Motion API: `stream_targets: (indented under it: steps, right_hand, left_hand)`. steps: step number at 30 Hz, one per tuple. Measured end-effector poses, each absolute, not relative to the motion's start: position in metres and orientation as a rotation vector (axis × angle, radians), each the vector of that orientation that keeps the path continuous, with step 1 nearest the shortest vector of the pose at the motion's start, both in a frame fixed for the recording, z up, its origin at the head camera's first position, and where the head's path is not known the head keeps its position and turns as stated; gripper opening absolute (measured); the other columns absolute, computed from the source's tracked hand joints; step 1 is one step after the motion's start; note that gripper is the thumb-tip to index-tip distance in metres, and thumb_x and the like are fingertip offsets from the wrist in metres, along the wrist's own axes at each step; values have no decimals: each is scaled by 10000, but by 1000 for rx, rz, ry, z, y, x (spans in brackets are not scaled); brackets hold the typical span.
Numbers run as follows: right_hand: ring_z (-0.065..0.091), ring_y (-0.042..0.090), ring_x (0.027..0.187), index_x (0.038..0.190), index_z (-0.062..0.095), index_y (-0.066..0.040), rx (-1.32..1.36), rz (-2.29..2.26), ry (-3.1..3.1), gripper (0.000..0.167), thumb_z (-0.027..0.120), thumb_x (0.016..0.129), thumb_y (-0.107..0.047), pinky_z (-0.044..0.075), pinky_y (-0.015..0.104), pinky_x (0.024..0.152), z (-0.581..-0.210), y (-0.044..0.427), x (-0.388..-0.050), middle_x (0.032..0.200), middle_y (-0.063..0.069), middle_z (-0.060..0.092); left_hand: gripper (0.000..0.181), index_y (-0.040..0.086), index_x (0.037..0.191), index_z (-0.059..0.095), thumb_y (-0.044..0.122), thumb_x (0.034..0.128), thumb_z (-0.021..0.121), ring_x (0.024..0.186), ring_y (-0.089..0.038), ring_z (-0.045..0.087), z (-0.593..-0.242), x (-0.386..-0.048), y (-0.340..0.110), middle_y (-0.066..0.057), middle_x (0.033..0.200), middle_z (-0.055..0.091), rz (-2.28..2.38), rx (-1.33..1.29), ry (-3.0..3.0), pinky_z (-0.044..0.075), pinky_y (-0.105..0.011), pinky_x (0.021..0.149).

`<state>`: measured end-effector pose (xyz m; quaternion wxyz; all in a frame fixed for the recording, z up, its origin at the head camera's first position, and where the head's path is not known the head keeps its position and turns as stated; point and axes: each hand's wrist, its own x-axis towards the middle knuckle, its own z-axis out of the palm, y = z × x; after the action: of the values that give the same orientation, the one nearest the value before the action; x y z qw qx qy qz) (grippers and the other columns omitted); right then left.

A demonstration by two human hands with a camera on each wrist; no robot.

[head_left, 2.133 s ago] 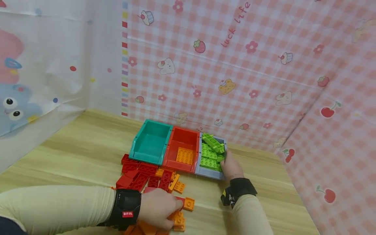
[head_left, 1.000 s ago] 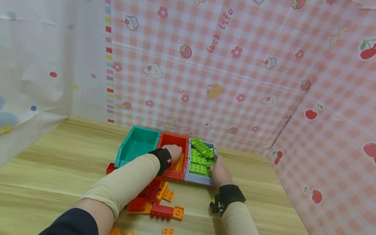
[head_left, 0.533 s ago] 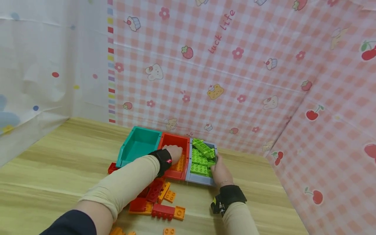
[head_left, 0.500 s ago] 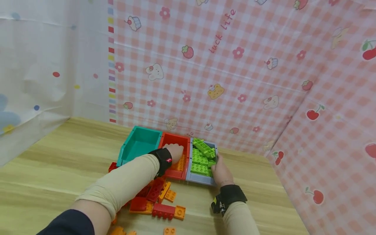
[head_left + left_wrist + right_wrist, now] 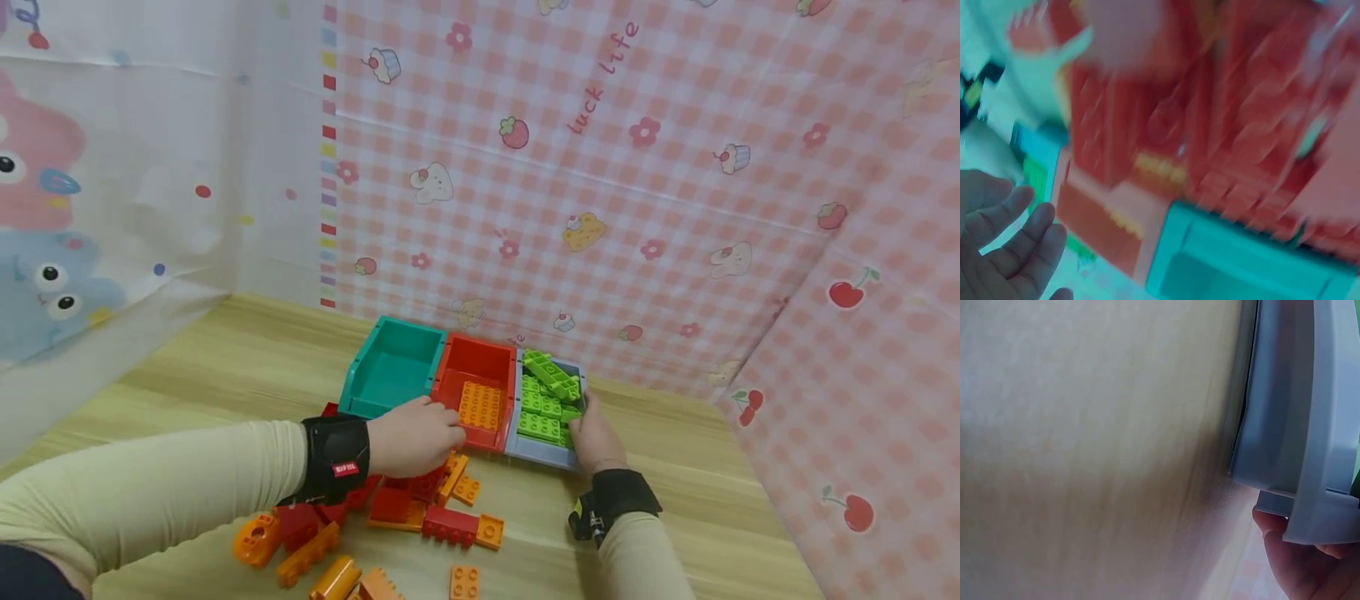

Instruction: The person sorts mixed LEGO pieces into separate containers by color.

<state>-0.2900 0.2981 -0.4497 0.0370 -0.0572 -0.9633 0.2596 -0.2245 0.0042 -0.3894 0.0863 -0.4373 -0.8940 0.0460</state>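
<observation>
My left hand [image 5: 416, 435] is above the red bricks [image 5: 450, 527] in front of the bins. Its fingers are loosely bent and hold nothing, as the left wrist view shows. My right hand [image 5: 597, 435] grips the right wall of the grey-blue bin [image 5: 542, 452], with fingers curled round its rim [image 5: 1329, 519]. Green bricks [image 5: 540, 425] fill that bin. To its left, the red bin [image 5: 480, 354] has orange studded bricks [image 5: 480, 406] inside. The teal bin [image 5: 397, 367] stands at the left end of the row; no bricks show in it.
Loose orange pieces, among them a small brick [image 5: 464, 582], a half-round piece [image 5: 335, 577] and a rounded piece with holes [image 5: 257, 540], lie nearer me on the wooden table [image 5: 225, 367]. A pink checked cloth [image 5: 555, 192] hangs close behind the bins.
My left hand was among the bricks, then reached into the red bin. It has since come back out, left and toward me. My right hand stays on the grey-blue bin.
</observation>
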Motion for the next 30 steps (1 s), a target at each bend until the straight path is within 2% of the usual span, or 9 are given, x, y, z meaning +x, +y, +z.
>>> stream_targets:
  steps: [4, 9, 11, 15, 20, 24, 30]
  right_hand:
    - [422, 197, 514, 1465, 136, -44, -165, 776, -2952, 597, 374, 921, -102, 328, 318, 479, -445, 305, -292, 663, 75, 483]
    - [454, 209, 552, 1456, 184, -39, -187, 742, -2936, 589, 413, 917, -102, 332, 323, 499, -448, 302, -292, 708, 112, 537]
    - [454, 207, 555, 1456, 190, -38, -199, 743, -2942, 585, 414, 920, -105, 330, 322, 502, -450, 300, -292, 665, 83, 500]
    - [455, 202, 578, 1459, 177, -37, -201, 753, -2946, 589, 405, 920, -104, 329, 319, 517, -449, 297, -292, 673, 59, 477]
    - [464, 204, 597, 1457, 180, -43, -199, 758, -2934, 596, 411, 912, -108, 337, 320, 529, -449, 298, -291, 697, 61, 483]
    - [466, 205, 608, 1456, 180, -49, -212, 760, -2939, 592, 415, 916, -107, 338, 324, 538, -448, 297, -290, 714, 64, 491]
    - [467, 206, 604, 1460, 178, -53, -221, 761, -2946, 591, 410, 921, -116, 339, 324, 536, -448, 297, -290, 718, 65, 504]
  left_hand:
    - [210, 183, 955, 713, 362, 856, 666, 835, -161, 514, -411, -221, 10, 23, 877, 576, 236, -1282, -2559, 399, -314, 761]
    - [283, 196, 731, 723, 458, 819, 663, 903, -187, 488, -434, -227, 30, 8, 941, 567, 347, -1155, -2599, 382, -385, 840]
    - [292, 190, 715, 720, 463, 806, 671, 954, -193, 491, -438, -227, 36, 6, 980, 573, 361, -1117, -2648, 374, -406, 883]
    - [226, 168, 792, 733, 392, 795, 700, 1010, -204, 503, -438, -226, 39, -3, 1012, 584, 345, -1085, -2689, 379, -412, 911]
    - [166, 165, 797, 729, 328, 811, 706, 911, -195, 519, -441, -229, 35, -2, 944, 585, 286, -1109, -2619, 396, -372, 828]
    - [293, 175, 690, 697, 438, 815, 670, 860, -182, 499, -444, -228, 31, 6, 892, 566, 232, -1151, -2613, 374, -371, 808]
    - [485, 178, 674, 702, 636, 787, 591, 935, -195, 487, -449, -222, 40, 4, 911, 565, 257, -1111, -2702, 333, -432, 944]
